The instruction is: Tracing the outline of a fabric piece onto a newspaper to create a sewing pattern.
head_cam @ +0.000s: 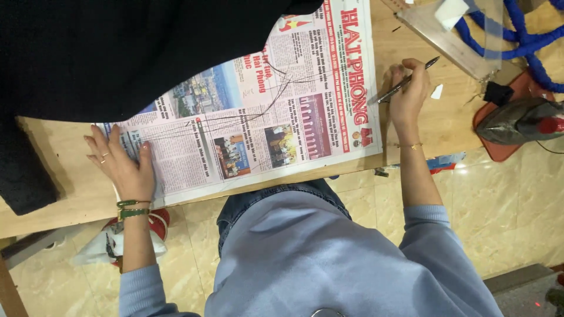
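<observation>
view from the head camera, looking down. nearest, at 6 o'clock, the person's light blue sweater (329,258) and blue jeans (276,202) fill the lower frame above a glossy tiled floor (517,205). at 8 o'clock the left hand (124,164) lies flat, fingers spread, palm down on the left end of a newspaper (282,111); it grips nothing, and green bracelets (133,209) circle its wrist. the newspaper lies spread on a wooden table (53,176), pencil lines (258,111) drawn across its printed pages. at 2 o'clock the right hand (408,97) rests on the table just beside the newspaper's right edge, fingers closed around a dark pen (405,82) whose tip points toward the paper; a thin gold bracelet (414,145) sits on that wrist. at 10 to 12 o'clock black fabric (135,53) covers the newspaper's upper left part and hangs over the table's left end. farthest, at 1 to 2 o'clock, a clear triangular ruler (464,41) lies on the table, near a blue coiled hose (517,35) and an iron (517,120) resting on a red mat (505,149).
</observation>
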